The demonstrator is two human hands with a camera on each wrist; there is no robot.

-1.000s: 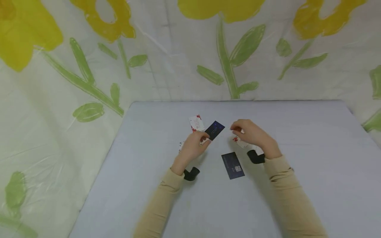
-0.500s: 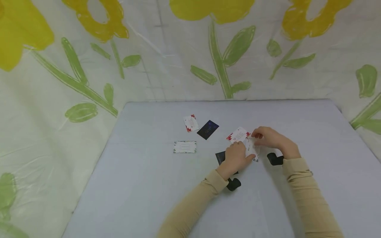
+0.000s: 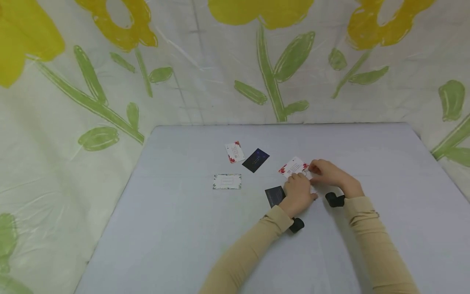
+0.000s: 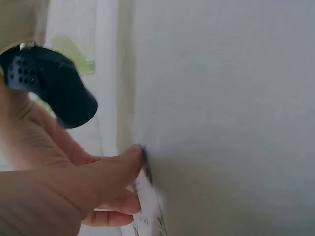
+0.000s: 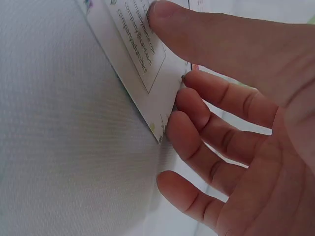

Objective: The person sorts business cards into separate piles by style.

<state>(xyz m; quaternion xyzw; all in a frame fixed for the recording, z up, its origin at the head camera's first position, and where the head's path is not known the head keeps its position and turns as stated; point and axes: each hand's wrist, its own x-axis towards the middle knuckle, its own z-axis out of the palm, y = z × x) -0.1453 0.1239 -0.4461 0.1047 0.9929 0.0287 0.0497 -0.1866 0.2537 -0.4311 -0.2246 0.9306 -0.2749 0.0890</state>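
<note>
A white business card (image 5: 140, 46) with printed contact lines and a thin leafy border lies between both hands. My right hand (image 3: 328, 173) pinches it, thumb on its printed face and other fingers at the edge. From the near left, my left hand (image 3: 298, 194) holds the same card, its thumb (image 4: 130, 160) at one corner and fingertips along the face. Most of the card is hidden by the hands in the head view. Just behind lies a white card with red flowers (image 3: 292, 166). A dark card (image 3: 274, 196) is partly covered by the left hand.
On the left of the pale table (image 3: 165, 228) lie a white card with red flowers (image 3: 235, 152), a black and blue card (image 3: 256, 160) and a leafy-bordered white card (image 3: 227, 181). A flower-printed sheet (image 3: 220, 81) hangs behind the table. Black wrist cameras (image 3: 335, 200) sit below the hands.
My left hand let go of the black and blue card at left, then moved right to the leafy-bordered card beside my right hand. Both hands have since shifted only slightly.
</note>
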